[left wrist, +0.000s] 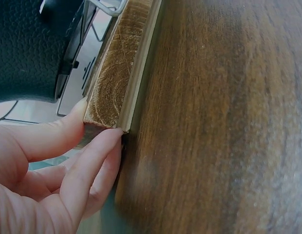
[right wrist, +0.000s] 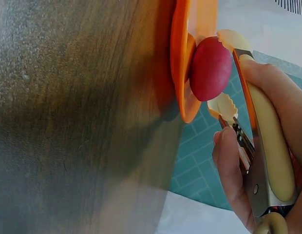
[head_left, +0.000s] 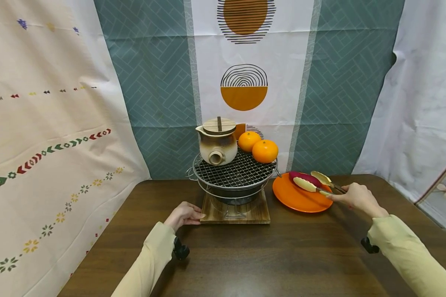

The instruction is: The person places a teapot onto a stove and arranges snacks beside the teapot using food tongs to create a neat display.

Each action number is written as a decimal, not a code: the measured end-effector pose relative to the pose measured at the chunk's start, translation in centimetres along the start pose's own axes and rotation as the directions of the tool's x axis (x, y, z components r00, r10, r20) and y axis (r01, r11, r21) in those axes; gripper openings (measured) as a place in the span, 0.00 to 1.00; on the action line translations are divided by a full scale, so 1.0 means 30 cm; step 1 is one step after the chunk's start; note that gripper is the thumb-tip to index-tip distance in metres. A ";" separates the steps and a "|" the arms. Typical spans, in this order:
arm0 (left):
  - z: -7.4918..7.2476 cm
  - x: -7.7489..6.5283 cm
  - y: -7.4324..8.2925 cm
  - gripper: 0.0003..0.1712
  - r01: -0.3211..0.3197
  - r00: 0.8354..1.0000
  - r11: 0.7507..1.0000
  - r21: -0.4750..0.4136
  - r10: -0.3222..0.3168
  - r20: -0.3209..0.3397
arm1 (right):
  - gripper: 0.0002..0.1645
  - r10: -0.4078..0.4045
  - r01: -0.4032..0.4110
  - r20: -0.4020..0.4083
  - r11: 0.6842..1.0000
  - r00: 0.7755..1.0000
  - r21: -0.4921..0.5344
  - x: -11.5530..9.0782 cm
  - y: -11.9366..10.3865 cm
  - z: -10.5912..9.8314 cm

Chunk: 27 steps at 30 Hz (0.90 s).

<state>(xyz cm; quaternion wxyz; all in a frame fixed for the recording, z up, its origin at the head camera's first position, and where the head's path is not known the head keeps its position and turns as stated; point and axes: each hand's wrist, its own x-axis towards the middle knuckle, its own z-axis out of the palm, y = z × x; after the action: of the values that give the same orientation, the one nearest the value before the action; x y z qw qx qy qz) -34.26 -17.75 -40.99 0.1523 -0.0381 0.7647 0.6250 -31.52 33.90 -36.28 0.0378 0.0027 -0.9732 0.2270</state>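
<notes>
My left hand point(head_left: 184, 214) pinches the left front corner of a square wooden board point(left wrist: 114, 83), thumb on the upper edge and fingers at the lower edge. On the board stands a round tabletop grill point(head_left: 235, 181) with a black mesh top. In my right hand point(head_left: 358, 200) is a pair of tongs point(right wrist: 270, 141) with cream, scalloped tips. The tips stand apart, one on each side of a purple-red sweet potato point(right wrist: 210, 68). Whether they touch it, I cannot tell. The sweet potato lies on an orange plate point(head_left: 301, 204) right of the grill.
A beige-brown clay teapot point(head_left: 226, 150) with a wooden lid sits on the mesh's left. Two oranges, a front one point(head_left: 265, 151) and a rear one point(head_left: 248, 140), rest at its right back. Patterned cloths point(head_left: 160, 82) hang behind and beside the brown wooden table point(head_left: 267, 255).
</notes>
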 end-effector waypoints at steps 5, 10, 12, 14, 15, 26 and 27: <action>0.001 0.001 -0.002 0.19 0.003 1.000 1.000 -0.004 -0.003 0.002 | 0.32 -0.010 0.010 -0.005 1.000 1.000 0.006 -0.002 0.000 0.004; 0.002 0.001 0.000 0.19 0.007 1.000 1.000 -0.006 -0.007 0.006 | 0.33 -0.021 0.021 -0.007 1.000 1.000 -0.004 -0.003 0.000 0.005; 0.003 0.002 0.001 0.19 0.010 1.000 1.000 -0.009 -0.010 0.006 | 0.33 -0.021 0.021 -0.003 1.000 1.000 -0.005 -0.003 0.000 0.005; 0.003 0.001 0.003 0.19 0.010 1.000 1.000 -0.005 -0.010 0.008 | 0.33 -0.020 0.020 0.000 1.000 1.000 -0.005 -0.004 0.000 0.004; 0.003 0.001 0.004 0.19 0.010 1.000 1.000 -0.002 -0.010 0.009 | 0.33 -0.020 0.020 0.002 1.000 1.000 -0.005 -0.004 0.000 0.003; 0.001 -0.002 0.004 0.20 0.007 1.000 1.000 0.006 -0.007 0.004 | 0.33 -0.024 0.024 -0.008 1.000 1.000 0.004 -0.005 0.004 0.002; 0.001 -0.002 0.003 0.19 0.006 1.000 1.000 0.008 -0.006 0.003 | 0.33 -0.025 0.025 -0.011 1.000 1.000 0.004 -0.006 0.003 0.001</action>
<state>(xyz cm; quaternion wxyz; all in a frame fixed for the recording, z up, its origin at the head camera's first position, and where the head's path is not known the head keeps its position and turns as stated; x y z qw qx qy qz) -34.21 -17.72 -40.87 0.1556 -0.0388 0.7667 0.6217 -31.35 33.97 -36.37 0.0459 0.0138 -0.9724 0.2283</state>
